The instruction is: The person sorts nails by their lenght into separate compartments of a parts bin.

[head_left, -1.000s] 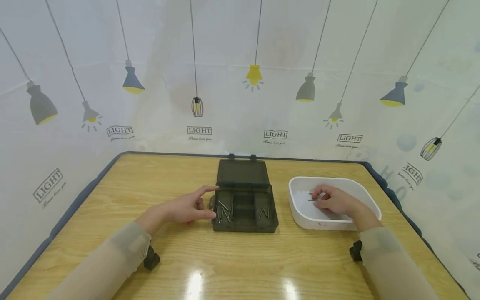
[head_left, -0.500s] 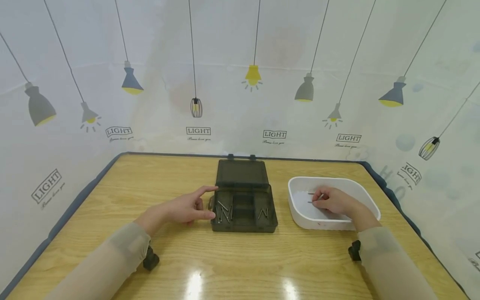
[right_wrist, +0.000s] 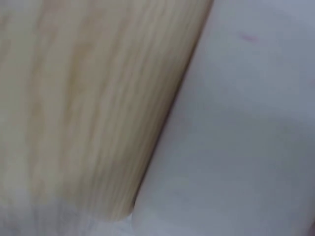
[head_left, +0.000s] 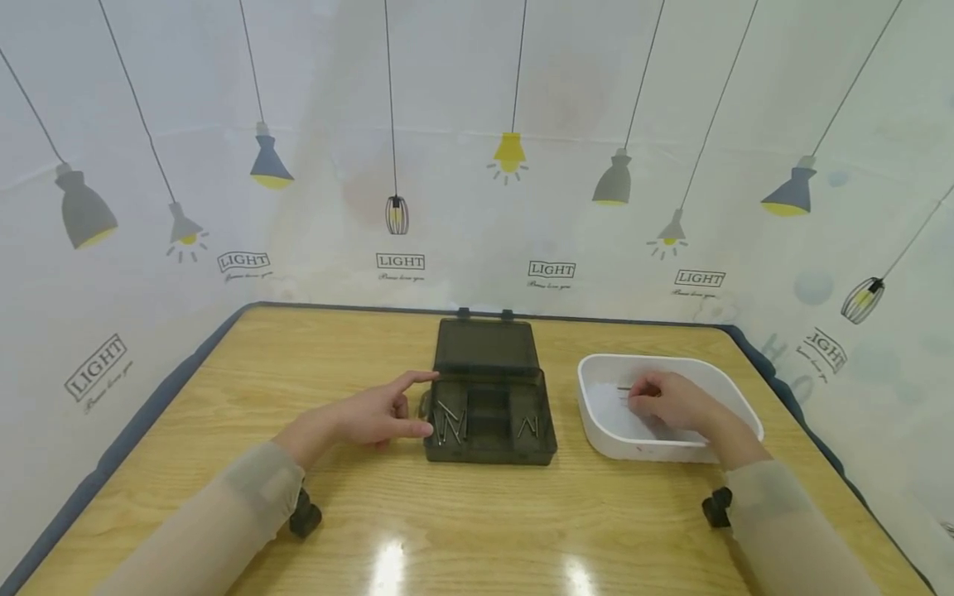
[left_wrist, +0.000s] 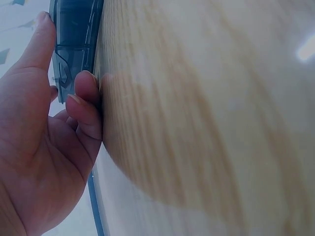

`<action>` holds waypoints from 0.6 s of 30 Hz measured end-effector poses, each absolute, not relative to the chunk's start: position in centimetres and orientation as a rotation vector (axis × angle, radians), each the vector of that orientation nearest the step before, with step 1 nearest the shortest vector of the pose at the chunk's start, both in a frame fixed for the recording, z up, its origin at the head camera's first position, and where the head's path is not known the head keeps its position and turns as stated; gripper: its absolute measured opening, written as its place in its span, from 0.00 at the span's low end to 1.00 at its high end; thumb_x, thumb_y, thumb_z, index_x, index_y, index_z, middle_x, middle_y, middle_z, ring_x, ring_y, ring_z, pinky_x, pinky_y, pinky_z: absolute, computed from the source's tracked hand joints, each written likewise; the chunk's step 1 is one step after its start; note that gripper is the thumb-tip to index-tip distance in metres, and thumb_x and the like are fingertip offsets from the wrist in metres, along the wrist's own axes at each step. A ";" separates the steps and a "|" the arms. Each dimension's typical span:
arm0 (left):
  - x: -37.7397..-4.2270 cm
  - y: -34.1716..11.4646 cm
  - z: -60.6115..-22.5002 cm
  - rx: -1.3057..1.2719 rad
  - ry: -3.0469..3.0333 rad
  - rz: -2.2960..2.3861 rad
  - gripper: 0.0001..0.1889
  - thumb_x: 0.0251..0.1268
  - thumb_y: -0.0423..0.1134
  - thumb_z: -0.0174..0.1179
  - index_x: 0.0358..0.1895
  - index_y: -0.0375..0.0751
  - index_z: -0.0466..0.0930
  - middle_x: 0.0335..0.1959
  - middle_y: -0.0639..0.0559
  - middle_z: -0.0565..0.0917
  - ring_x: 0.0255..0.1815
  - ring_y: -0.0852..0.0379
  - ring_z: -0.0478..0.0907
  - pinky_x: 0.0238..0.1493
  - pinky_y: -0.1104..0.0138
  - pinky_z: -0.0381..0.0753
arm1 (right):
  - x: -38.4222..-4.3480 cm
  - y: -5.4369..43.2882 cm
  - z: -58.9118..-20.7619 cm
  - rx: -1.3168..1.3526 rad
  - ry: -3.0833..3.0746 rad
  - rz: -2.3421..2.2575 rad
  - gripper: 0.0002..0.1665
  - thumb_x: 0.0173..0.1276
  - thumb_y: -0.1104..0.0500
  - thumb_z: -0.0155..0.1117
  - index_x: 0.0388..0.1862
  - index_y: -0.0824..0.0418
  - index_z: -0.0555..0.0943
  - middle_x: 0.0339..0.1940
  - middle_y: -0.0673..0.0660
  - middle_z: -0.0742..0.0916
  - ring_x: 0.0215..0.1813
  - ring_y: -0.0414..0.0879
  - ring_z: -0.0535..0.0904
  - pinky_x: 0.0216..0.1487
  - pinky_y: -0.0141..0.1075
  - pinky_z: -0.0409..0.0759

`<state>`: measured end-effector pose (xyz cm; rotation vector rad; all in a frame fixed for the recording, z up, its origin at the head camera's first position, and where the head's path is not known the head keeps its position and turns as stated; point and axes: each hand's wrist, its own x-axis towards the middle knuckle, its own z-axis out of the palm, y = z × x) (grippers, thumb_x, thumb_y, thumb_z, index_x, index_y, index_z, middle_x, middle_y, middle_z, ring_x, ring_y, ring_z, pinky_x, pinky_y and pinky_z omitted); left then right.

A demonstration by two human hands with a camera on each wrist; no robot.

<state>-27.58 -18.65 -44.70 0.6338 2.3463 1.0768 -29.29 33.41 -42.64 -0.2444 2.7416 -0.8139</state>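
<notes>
My left hand [head_left: 376,414] lies at the left side of a dark see-through plastic case [head_left: 488,451] with its lid raised. The straight index finger and thumb touch the case's left side; the other fingers curl beside it in the left wrist view. Several thin metal rods, perhaps nails or screws [head_left: 450,420], lie in the left compartment, a few more [head_left: 527,426] in the right one. My right hand [head_left: 674,401] reaches into a white tray [head_left: 648,449], thumb and fingertips close together at thin metal rods [head_left: 623,388]. Whether they pinch one is hidden.
Both the case and the tray stand on a wooden table [head_left: 477,521] with a dark-blue edging. A white backdrop [head_left: 447,83] printed with lamps surrounds it. In the right wrist view, the tray's outer wall [right_wrist: 221,147] fills the right side.
My right fingertips have drawn closer together in the tray, and the rods beside them show shorter. My left hand stays against the case. The head view has shifted slightly.
</notes>
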 end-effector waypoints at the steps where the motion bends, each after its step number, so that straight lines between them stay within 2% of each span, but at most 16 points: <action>1: -27.6 -18.7 -44.7 0.632 2.346 1.077 0.49 0.76 0.59 0.71 0.90 0.70 0.48 0.37 0.45 0.84 0.23 0.53 0.76 0.31 0.60 0.81 | -29.3 33.4 -42.6 -0.249 2.743 -0.832 0.12 0.83 0.55 0.66 0.54 0.63 0.84 0.47 0.58 0.86 0.46 0.49 0.79 0.47 0.40 0.78; 7: -27.6 -18.6 -44.7 0.628 2.351 1.074 0.49 0.76 0.59 0.70 0.90 0.68 0.48 0.37 0.45 0.84 0.24 0.54 0.77 0.32 0.60 0.81 | -29.1 33.0 -42.0 -0.311 2.746 -0.939 0.18 0.87 0.52 0.63 0.64 0.63 0.85 0.52 0.59 0.89 0.43 0.49 0.81 0.45 0.40 0.83; 12: -27.5 -18.6 -44.7 0.624 2.352 1.072 0.49 0.76 0.59 0.70 0.90 0.68 0.48 0.36 0.45 0.83 0.24 0.53 0.77 0.32 0.60 0.81 | -28.7 32.0 -41.0 -0.349 2.749 -1.018 0.20 0.87 0.47 0.63 0.64 0.60 0.85 0.53 0.60 0.88 0.44 0.48 0.82 0.47 0.41 0.83; 18: -27.6 -18.6 -44.7 0.629 2.347 1.077 0.49 0.76 0.59 0.70 0.90 0.68 0.48 0.36 0.45 0.83 0.24 0.53 0.77 0.31 0.60 0.81 | -27.9 29.7 -39.8 -0.414 2.788 -1.115 0.18 0.86 0.49 0.64 0.60 0.62 0.85 0.51 0.63 0.89 0.41 0.48 0.83 0.42 0.40 0.82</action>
